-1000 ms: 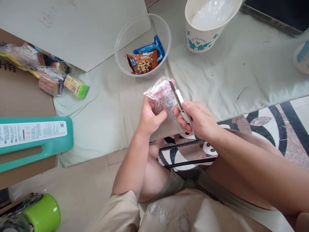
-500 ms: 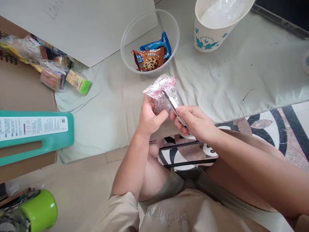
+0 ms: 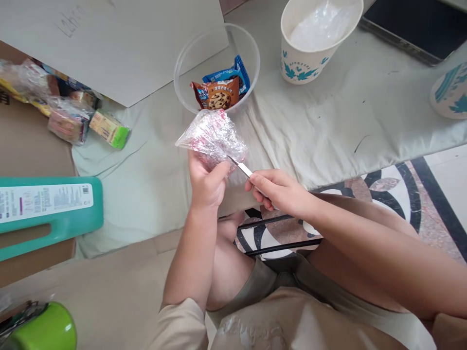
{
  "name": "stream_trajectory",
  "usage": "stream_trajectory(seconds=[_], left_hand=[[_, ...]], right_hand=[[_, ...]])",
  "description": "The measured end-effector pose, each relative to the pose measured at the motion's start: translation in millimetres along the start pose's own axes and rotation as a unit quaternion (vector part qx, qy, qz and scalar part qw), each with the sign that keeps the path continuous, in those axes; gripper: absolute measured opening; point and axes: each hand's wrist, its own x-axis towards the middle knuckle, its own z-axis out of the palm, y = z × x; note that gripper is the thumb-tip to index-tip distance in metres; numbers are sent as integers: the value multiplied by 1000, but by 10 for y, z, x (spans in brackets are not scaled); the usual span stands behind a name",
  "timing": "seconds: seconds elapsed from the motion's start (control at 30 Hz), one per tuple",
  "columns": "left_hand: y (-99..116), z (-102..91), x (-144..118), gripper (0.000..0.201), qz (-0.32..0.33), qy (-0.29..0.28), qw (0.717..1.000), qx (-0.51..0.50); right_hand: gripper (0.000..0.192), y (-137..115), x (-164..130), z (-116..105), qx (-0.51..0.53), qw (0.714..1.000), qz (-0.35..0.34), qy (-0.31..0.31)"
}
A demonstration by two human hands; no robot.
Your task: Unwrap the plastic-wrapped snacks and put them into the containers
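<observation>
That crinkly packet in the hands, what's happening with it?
A person sits by a cloth on the floor. The left hand holds up a clear plastic packet with something pink inside. The right hand holds a small knife, its tip touching the packet's lower edge. Just behind is a clear bowl with two cookie packs, and a paper cup beside it.

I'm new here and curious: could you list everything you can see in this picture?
plastic-wrapped packet: one, clear with red, in left hand
small knife: one, silver blade, tip at packet
clear bowl: one, holding two snack packs
snack packs: two, brown and blue
paper cup: one, white with teal leaves
teal bottle: one, lying at left
wrapped snacks: several, far left
left hand: holds packet
right hand: holds knife
</observation>
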Motion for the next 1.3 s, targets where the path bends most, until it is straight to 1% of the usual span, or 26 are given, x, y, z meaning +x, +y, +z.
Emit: stream_trajectory(seconds=[0.13, 0.23, 0.3, 0.37, 0.47, 0.53, 0.57, 0.6, 0.63, 0.7, 0.73, 0.77, 0.8, 0.87, 0.93, 1.0, 1.03, 1.07, 1.1, 1.13, 1.2, 1.23, 1.27, 1.3], left_hand=[[75, -26, 5, 68, -19, -7, 1000, 13], [97, -46, 19, 64, -17, -23, 1000, -3], [111, -54, 35, 59, -9, -36, 999, -12], [131, -69, 56, 51, -2, -50, 999, 0], [167, -127, 98, 48, 2, -62, 998, 28], [189, -183, 123, 51, 4, -58, 998, 23], [197, -209, 131, 53, 5, -52, 999, 16], [203, -229, 136, 54, 4, -45, 999, 10], [205, -241, 135, 54, 0, -38, 999, 5], [196, -230, 121, 53, -16, -35, 999, 0], [184, -207, 108, 52, -25, -40, 999, -3], [164, -172, 91, 51, -32, -47, 998, -8], [138, -127, 71, 49, -39, -54, 998, -13], [67, -21, 24, 49, -57, -61, 996, -25], [-24, 86, -26, 48, -79, -51, 995, -41], [-122, 171, -68, 47, -85, -31, 994, -56], [-169, 201, -84, 47, -77, -20, 995, -60], [-211, 223, -96, 48, -62, -10, 996, -59], [-247, 236, -105, 49, -48, -1, 997, -53], [-276, 241, -112, 50, -40, 6, 998, -44], [-309, 226, -123, 51, -46, 15, 999, -19], [-314, 206, -129, 51, -55, 17, 998, -1], [-310, 177, -134, 52, -64, 14, 997, 28], [-300, 139, -139, 52, -67, 6, 995, 71]], right_hand=[[33, 9, 8, 1, -13, 1000, 8, 2], [33, 23, 11, -2, -26, 1000, 7, 5], [34, 35, 12, -3, -33, 999, 8, 0], [35, 35, 7, -10, -46, 999, 15, -10], [35, -7, -19, -60, -96, 995, 5, -18], [37, -52, -43, -138, -155, 987, -29, 12], [38, -72, -52, -192, -195, 978, -55, 46], [36, -87, -56, -255, -242, 962, -87, 92], [32, -95, -55, -326, -294, 937, -121, 144], [21, -83, -30, -483, -393, 869, -175, 245], [20, -64, -8, -566, -431, 836, -187, 284], [24, -40, 19, -652, -460, 809, -189, 313], [30, -13, 48, -737, -480, 789, -183, 336], [38, 34, 103, -899, -501, 766, -173, 364], [38, 56, 144, -1026, -506, 750, -174, 390], [34, 47, 166, -1084, -499, 731, -193, 424], [32, 35, 172, -1081, -491, 722, -209, 440], [31, 21, 175, -1056, -480, 719, -227, 449], [30, 10, 178, -1012, -463, 727, -245, 444], [32, 3, 180, -953, -443, 747, -258, 424], [37, 4, 186, -818, -406, 800, -267, 352], [41, 11, 188, -756, -396, 821, -267, 313], [43, 20, 190, -703, -392, 834, -266, 283], [44, 27, 190, -663, -393, 840, -266, 263]])
